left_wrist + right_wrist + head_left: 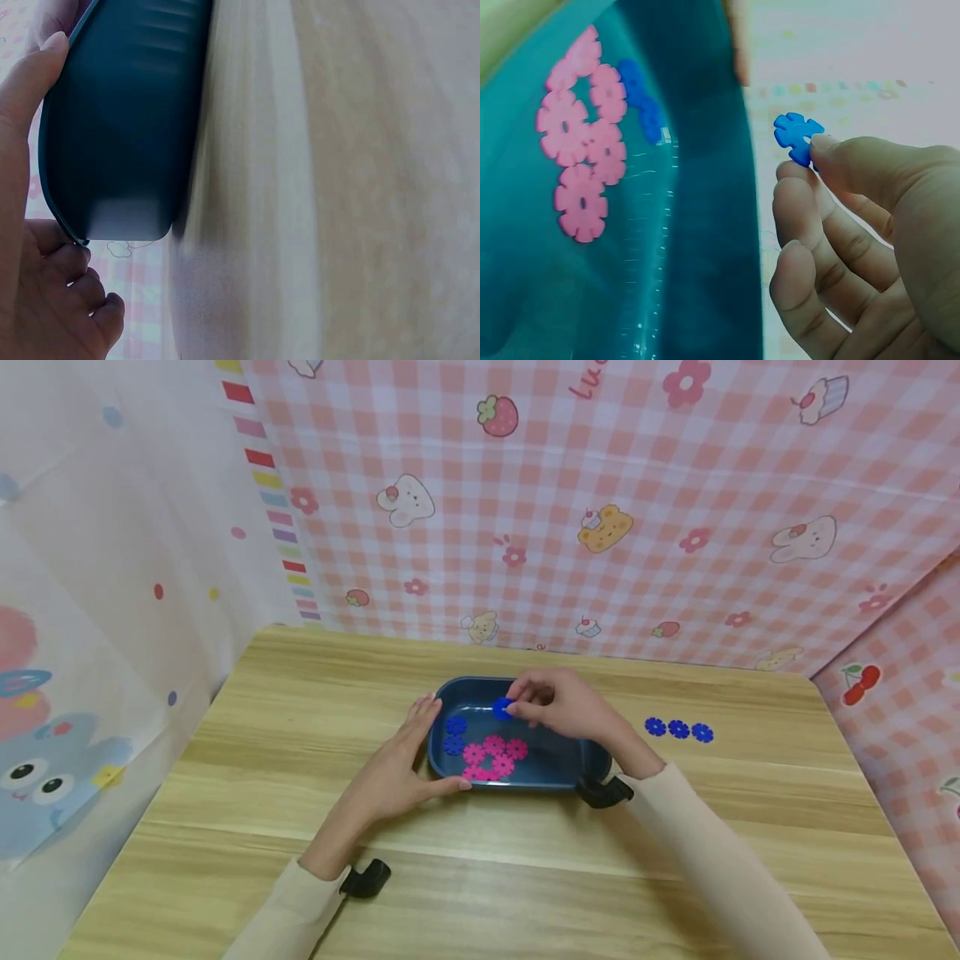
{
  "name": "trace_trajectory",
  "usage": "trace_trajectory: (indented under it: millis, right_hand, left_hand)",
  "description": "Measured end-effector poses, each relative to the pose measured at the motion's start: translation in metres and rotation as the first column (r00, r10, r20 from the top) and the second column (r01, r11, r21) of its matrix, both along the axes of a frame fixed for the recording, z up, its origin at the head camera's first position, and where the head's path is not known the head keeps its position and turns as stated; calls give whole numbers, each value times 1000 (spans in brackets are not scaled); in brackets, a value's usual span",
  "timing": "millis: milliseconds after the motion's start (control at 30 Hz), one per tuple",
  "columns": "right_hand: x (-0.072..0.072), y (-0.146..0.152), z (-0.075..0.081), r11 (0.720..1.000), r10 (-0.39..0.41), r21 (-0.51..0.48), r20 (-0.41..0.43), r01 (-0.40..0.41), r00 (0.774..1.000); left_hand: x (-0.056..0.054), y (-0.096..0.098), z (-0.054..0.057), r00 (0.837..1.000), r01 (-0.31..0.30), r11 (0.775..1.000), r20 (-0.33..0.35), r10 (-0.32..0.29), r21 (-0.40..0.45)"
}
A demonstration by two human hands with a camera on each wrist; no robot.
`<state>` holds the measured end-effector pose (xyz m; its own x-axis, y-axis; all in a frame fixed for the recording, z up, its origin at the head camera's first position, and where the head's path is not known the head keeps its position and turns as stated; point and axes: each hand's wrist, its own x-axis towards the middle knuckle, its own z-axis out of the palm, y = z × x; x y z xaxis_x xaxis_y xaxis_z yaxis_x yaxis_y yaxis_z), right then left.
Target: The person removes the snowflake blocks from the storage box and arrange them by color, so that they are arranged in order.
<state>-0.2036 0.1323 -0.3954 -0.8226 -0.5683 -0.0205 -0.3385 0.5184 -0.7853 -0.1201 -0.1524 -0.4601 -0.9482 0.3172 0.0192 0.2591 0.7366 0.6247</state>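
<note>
Between its thumb and fingertips, my right hand (558,700) pinches a blue snowflake-shaped disc (796,136) near the far wall of the dark blue tray (543,768). The right wrist view shows that disc clear of the tray's side. My left hand (397,772) holds the tray's left end, thumb on the near rim and fingers round the far left corner. Several pink snowflake discs (516,749) lie in the front left part of the tray. Two blue snowflake discs (454,726) sit in there too, by the left wall.
To the right of the tray, three blue snowflake discs (678,729) lie in a row on the wooden table (525,877). A pink checked cloth (540,593) hangs behind the table. Dark bands (367,880) are on both wrists.
</note>
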Motion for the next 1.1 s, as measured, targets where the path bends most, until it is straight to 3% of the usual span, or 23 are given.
trace_trajectory:
  millis: [367,533,800,1100]
  right_hand:
    - [19,29,7,975,-173,-132,39,177,984]
    - [20,46,4,951,-244,-178,72,253,967]
    - [20,84,-5,908,-317,-272,55,319,947]
    - [27,122,-9,835,-482,-256,82,486,872]
  left_hand:
    - [0,0,-1,1000,-3,1000,0,3,-5]
    - [0,1,-1,1000,-2,1000,-4,2,-15]
    - [0,0,-2,1000,-7,1000,-2,7,-14]
    - [0,1,-1,1000,-10,1000,0,10,-7]
